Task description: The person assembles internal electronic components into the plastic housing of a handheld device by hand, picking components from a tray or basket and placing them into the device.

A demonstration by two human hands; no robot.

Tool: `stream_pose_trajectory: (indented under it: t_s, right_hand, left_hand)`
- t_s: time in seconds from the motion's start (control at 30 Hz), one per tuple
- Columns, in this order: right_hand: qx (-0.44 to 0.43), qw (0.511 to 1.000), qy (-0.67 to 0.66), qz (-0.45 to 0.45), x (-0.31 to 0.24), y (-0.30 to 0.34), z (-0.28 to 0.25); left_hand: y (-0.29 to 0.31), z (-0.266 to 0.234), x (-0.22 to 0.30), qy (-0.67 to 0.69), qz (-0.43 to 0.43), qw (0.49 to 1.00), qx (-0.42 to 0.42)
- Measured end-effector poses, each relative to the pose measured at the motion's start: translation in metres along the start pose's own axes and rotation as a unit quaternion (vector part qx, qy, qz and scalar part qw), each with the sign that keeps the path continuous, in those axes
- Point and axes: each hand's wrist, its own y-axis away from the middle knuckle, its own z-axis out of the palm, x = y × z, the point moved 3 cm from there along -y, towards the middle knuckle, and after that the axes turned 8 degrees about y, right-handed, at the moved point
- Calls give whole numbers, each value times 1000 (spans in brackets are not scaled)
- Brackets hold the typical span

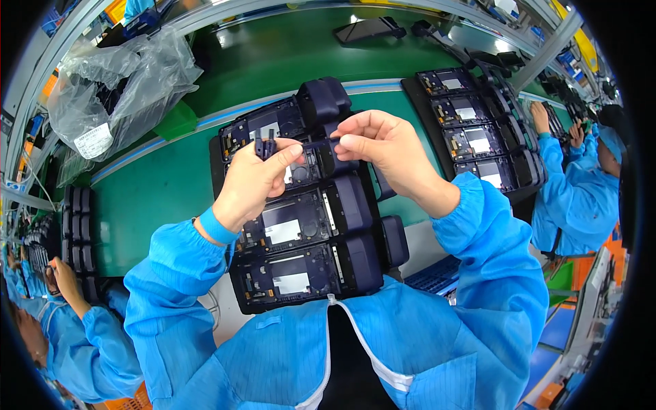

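Note:
My left hand [247,179], with a blue band at its wrist, is closed on small black parts [266,145] that stick up past the fingers. Level with it, my right hand [391,147] is closed in a pinch. What lies at its fingertips, if anything, is too small to make out. Both hands hover over a column of opened dark device housings [295,275], each with bare inner boards and a silvery-white rectangle. The second housing from the far end is partly hidden behind my hands.
A second tray of similar housings [471,140] sits at right. Clear plastic bags [123,96] lie at far left by a green bin [176,121]. A dark handheld device [369,30] rests on the far green surface. Co-workers in blue [581,188] work on both sides.

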Motion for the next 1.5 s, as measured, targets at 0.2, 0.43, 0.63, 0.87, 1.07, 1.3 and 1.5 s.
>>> stream_pose_trajectory:
  t_s: [0.2, 0.43, 0.63, 0.87, 1.07, 1.3, 1.5]
  right_hand:
    - [-55, 960, -172, 215, 0, 17, 9]
    - [17, 977, -182, 114, 4, 12, 21]
    - [69, 975, -170, 126, 2, 28, -7]
    - [96, 964, -165, 186, 20, 25, 5]
    - [40, 999, -7, -11, 22, 28, 3]
    - [-19, 958, 266, -106, -4, 52, -9]
    - [-35, 963, 246, -100, 2, 50, 0]
  left_hand:
    - [13, 7, 11, -224, 177, 954, 89]
    - [25, 32, 13, -336, 385, 860, 2]
    - [31, 22, -9, -306, 157, 939, -29]
    - [18, 30, -25, -188, 130, 972, -59]
    - [21, 21, -20, -277, 58, 958, -35]
    - [35, 12, -34, -441, 206, 862, -142]
    - [37, -3, -31, -403, 139, 901, -83]
